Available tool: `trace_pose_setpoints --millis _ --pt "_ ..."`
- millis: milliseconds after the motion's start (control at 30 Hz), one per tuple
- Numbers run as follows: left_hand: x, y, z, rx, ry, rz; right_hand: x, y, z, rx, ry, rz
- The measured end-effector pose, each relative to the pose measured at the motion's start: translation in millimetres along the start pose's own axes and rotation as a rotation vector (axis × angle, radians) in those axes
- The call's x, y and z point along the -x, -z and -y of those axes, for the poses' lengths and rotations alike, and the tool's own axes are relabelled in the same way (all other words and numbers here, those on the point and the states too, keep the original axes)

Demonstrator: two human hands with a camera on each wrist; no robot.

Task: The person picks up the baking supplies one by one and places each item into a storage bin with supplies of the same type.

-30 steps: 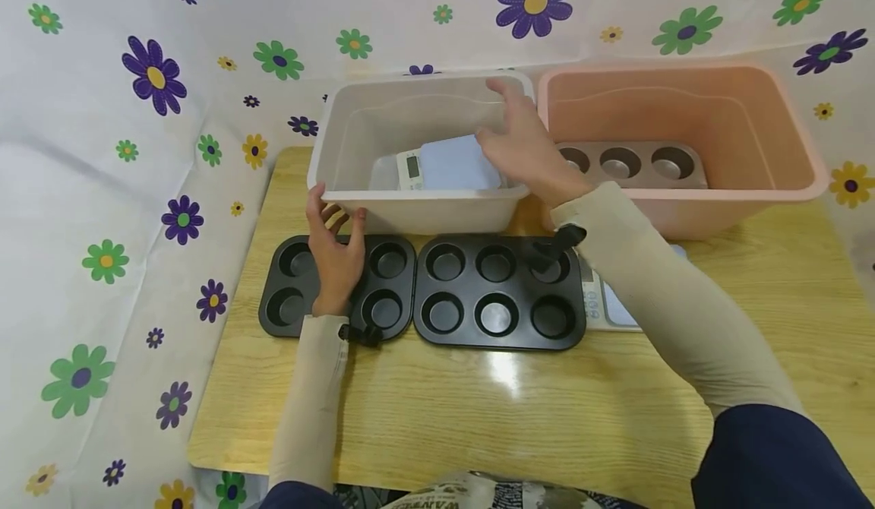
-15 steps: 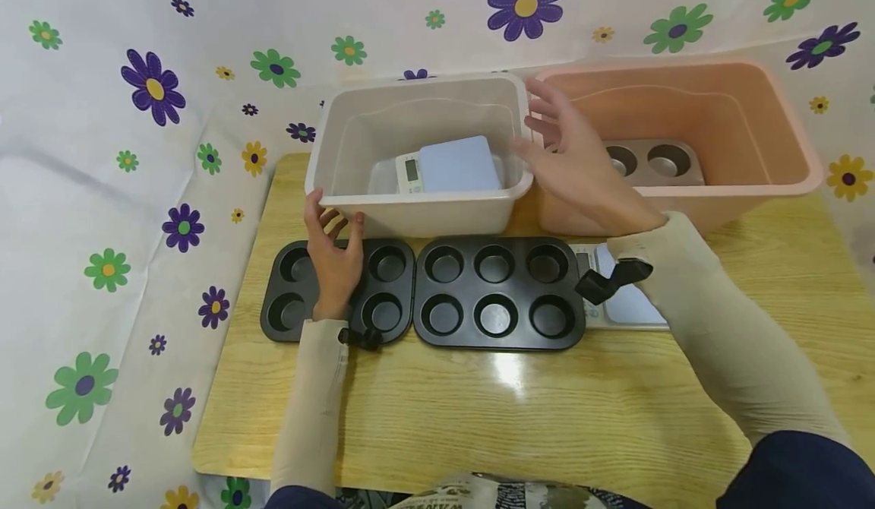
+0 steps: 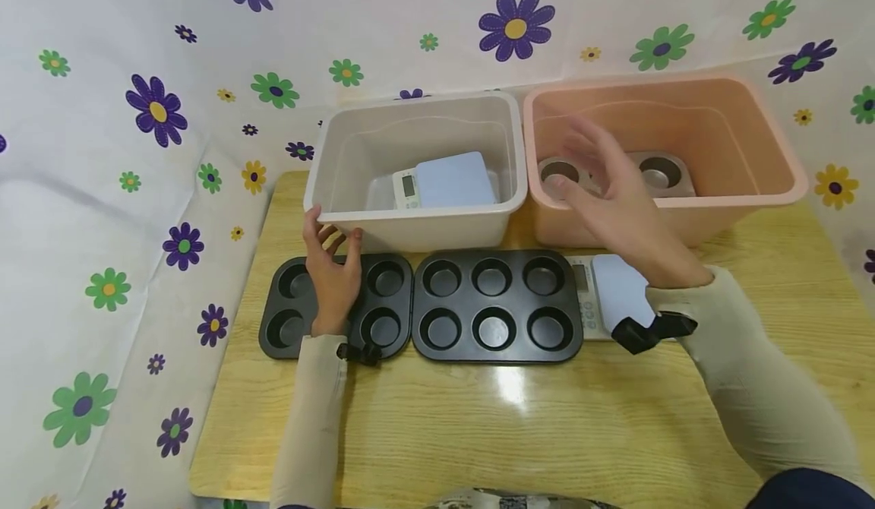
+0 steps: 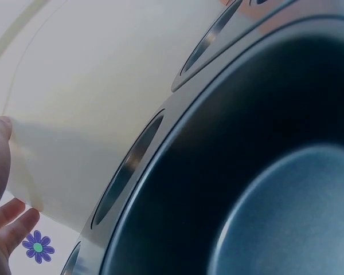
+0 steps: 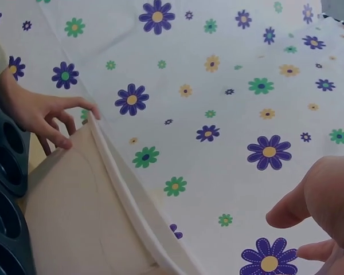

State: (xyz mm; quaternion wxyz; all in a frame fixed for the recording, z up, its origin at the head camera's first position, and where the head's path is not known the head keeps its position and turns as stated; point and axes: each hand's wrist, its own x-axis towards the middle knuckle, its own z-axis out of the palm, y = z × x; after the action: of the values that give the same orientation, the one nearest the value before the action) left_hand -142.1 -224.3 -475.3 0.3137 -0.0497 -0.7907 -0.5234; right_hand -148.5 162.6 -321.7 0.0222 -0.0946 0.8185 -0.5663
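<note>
At the front left corner of the white plastic bin (image 3: 424,232), my left hand (image 3: 333,277) holds the corner, its index finger over the rim and its thumb against the front wall. A kitchen scale (image 3: 454,180) with a pale blue top lies inside that bin. My right hand (image 3: 618,197), fingers spread and holding nothing, hovers over the front of the pink plastic bin (image 3: 738,217). Partly behind this hand, a brownish muffin tin (image 3: 661,173) lies in the pink bin. The right wrist view shows the right thumb (image 5: 290,212) apart from anything.
Two dark muffin tins sit side by side before the bins, a left tin (image 3: 383,302) partly under my left hand and a right tin (image 3: 494,293). Beside them lies another kitchen scale (image 3: 618,289), partly covered by my right forearm. A flowered sheet (image 3: 410,30) hangs behind the wooden table (image 3: 437,425).
My right hand has moved right, from inside the white bin past its right rim to above the pink bin. My left hand stays at the white bin's corner. The head view has tilted slightly up.
</note>
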Motion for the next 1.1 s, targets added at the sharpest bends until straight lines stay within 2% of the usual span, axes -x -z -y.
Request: trace_pose_setpoints --millis 133,400,633,867,1000,1100 --pt "-0.4 0.3 7.2 -0.007 -0.004 0.002 16.3 4 -9 -0.019 0.029 -0.031" --pt "1.6 1.9 32.2 -0.017 0.001 -0.027 40.5 13 -31 -0.001 0.019 -0.134" --pt "3.4 1.4 35.1 0.000 -0.006 -0.007 58.9 25 -48 0.061 0.005 -0.216" --pt "5.1 1.5 37.8 -0.029 -0.002 -0.024 71.8 32 -65 0.058 0.012 -0.276" --pt "4.3 -2.1 39.3 -0.021 -0.001 -0.019 78.8 37 -71 0.036 0.000 -0.362" --pt "3.2 -3.5 39.0 -0.017 -0.003 -0.028 80.7 38 -73 0.020 0.027 -0.461"
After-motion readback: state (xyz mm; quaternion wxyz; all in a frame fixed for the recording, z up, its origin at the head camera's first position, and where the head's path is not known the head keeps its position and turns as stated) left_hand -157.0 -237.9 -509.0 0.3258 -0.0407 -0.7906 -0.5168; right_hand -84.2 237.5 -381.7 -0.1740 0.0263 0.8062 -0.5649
